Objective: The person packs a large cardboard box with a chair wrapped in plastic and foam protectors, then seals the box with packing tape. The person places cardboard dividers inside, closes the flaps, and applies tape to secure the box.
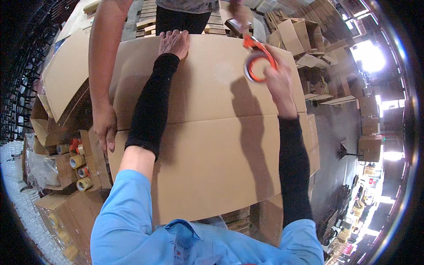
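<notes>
Gripping an orange tape dispenser (268, 54), the right hand (280, 79) is over the far right part of a large brown cardboard sheet (212, 163), its fingers closed around the tool. The left hand (174, 44) lies at the sheet's far edge, palm down, well to the left of the dispenser; its fingertips reach the edge, but whether they pinch the cardboard one cannot tell. A crease (207, 120) crosses the sheet nearer the wearer than both hands. Opposite, a co-worker's hand (105, 126) hangs at the sheet's left edge, fingers pointing down, while the co-worker's other hand (240, 18), blurred, is just beyond the dispenser's far end. Left of the sheet, tape rolls (84, 183) sit in an open carton (66, 170).
</notes>
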The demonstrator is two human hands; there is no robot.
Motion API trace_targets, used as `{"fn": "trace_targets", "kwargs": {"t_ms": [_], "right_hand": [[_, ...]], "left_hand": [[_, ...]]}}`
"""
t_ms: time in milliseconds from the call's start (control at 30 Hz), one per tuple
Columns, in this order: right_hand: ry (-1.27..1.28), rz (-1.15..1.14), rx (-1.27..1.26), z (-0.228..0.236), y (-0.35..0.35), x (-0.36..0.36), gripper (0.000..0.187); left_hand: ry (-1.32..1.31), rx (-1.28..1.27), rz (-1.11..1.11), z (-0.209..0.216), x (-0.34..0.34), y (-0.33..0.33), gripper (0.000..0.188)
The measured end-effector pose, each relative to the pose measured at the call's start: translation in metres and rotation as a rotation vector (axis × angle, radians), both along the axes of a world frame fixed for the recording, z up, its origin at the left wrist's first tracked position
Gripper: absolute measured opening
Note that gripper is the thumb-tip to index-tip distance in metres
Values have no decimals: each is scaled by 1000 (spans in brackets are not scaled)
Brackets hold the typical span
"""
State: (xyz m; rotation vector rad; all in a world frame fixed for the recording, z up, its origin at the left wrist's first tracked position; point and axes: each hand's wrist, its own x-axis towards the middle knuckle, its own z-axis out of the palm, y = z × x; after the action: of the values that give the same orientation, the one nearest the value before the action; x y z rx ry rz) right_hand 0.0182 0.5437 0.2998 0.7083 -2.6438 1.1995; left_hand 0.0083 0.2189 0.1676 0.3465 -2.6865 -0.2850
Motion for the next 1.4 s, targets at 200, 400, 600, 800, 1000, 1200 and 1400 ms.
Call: {"fn": "trace_targets", "kwargs": {"t_ms": [200,400,600,800,1000,1200,1400], "right_hand": [[-79,128,609,-11,-129,-87,51],[-37,102,863,-17,-115,-77,42],[-258,54,693,23,17,139,50],[-781,-51,-761,59,131,212,59],[-1005,265,-1303,46,142,227,60],[-977,207,-1312,40,134,229,53],[-929,167,-1286,36,130,226,62]], "left_hand": [[-22,-6,-15,6,9,-4,30],[466,239,-489,-6,-15,42,32],[-136,-364,-506,31,38,120,47],[102,1588,-514,47,78,144,42],[159,1522,-1357,92,152,194,46],[539,1054,-1100,106,179,221,78],[522,899,-1002,110,190,215,39]]}}
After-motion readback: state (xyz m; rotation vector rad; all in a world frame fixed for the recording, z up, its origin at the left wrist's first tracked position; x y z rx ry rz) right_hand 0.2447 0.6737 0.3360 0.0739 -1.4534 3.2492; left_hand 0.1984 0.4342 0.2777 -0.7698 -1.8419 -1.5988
